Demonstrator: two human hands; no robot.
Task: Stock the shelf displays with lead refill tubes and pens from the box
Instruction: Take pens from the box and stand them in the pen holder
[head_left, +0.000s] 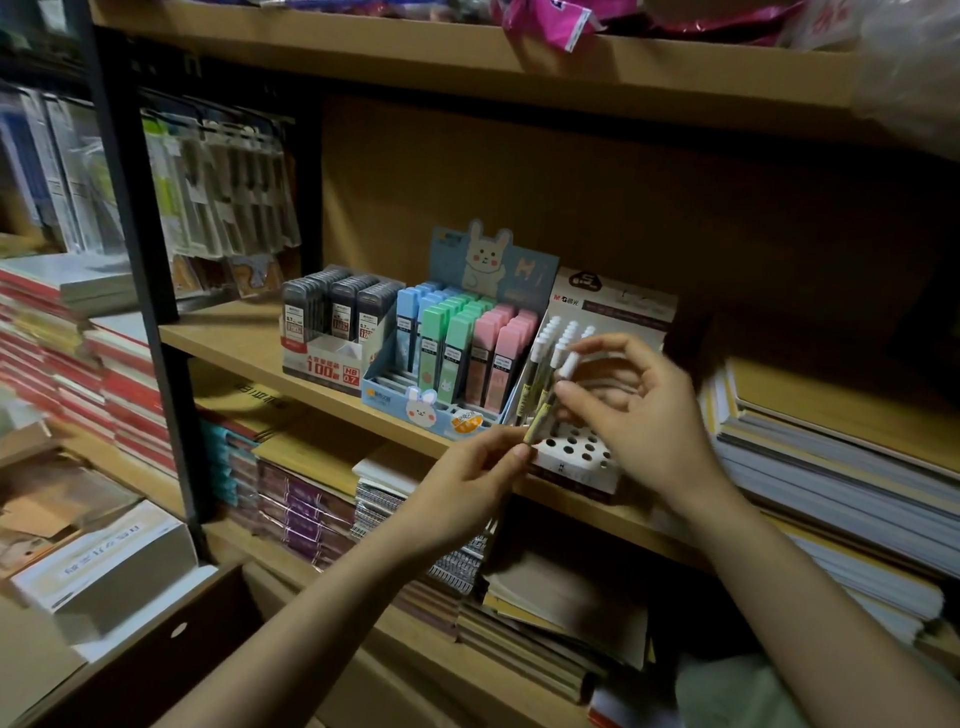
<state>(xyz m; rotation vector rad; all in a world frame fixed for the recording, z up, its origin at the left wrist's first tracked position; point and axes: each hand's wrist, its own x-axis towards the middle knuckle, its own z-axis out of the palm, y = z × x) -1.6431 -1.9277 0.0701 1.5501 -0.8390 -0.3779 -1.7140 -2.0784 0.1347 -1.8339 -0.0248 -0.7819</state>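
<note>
White-capped pen (545, 402) held between both hands above the pen display (576, 452); left hand (467, 483) pinches its lower end, right hand (639, 415) pinches the barrel, remaining fingers spread; back holes filled, front holes vacant; pastel refill tubes (457, 343) appear largely stocked; judged partway done.

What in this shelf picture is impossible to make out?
Head view only:
- Front holes of the white pen display: partly covered by the right hand.
- Tip of the pen: hidden by the left hand.
- Dark lead tubes: label print too small.
- Top shelf goods: cut off by the frame edge.
</note>
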